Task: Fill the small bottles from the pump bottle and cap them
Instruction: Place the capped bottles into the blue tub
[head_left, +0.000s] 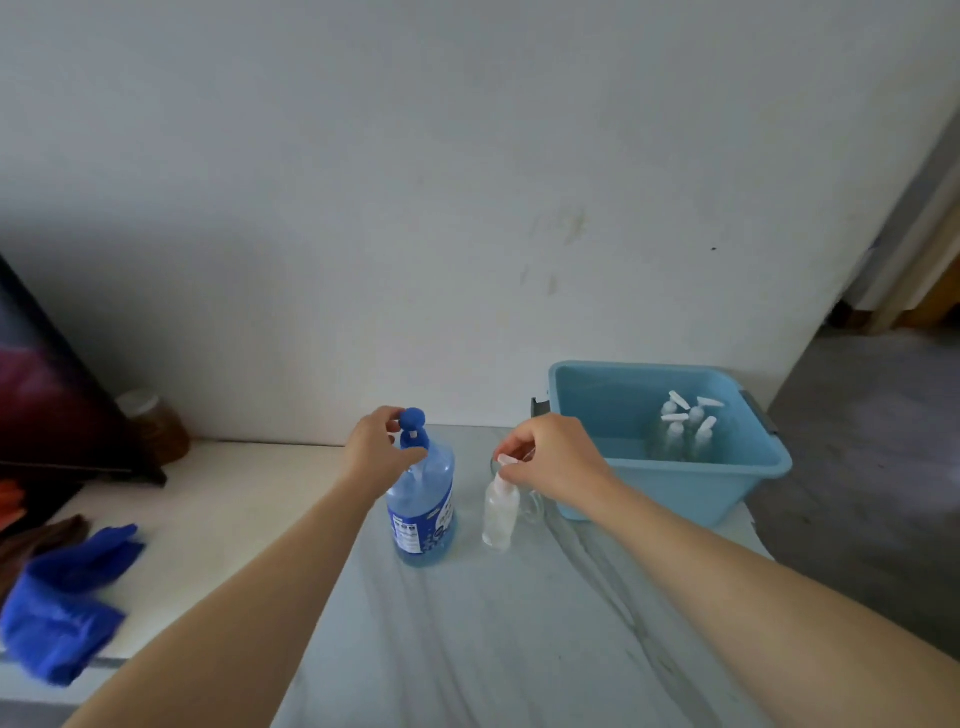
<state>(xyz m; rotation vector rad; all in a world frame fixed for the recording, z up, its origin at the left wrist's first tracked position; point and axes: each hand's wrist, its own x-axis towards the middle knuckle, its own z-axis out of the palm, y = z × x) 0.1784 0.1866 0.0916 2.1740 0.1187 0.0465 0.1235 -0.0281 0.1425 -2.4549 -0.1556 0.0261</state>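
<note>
glossy marbled table (519, 649), clear plastic small bottle (500, 514)

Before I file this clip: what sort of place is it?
Probably a room in a home, not a workshop: a marble-patterned tabletop against a plain, scuffed wall, a blue plastic tub of small bottles, and a doorway at the right edge.

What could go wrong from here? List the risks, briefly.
1. The small bottle is slim, and the right hand pinches only its top; a sideways pull could tip it on the table.
2. The pump bottle, gripped near its pump by the left hand, stands close beside it; a pump stroke could miss the narrow mouth and spill.
3. The tub sits near the table's right edge; a nudge from the right arm might shift it.
</note>
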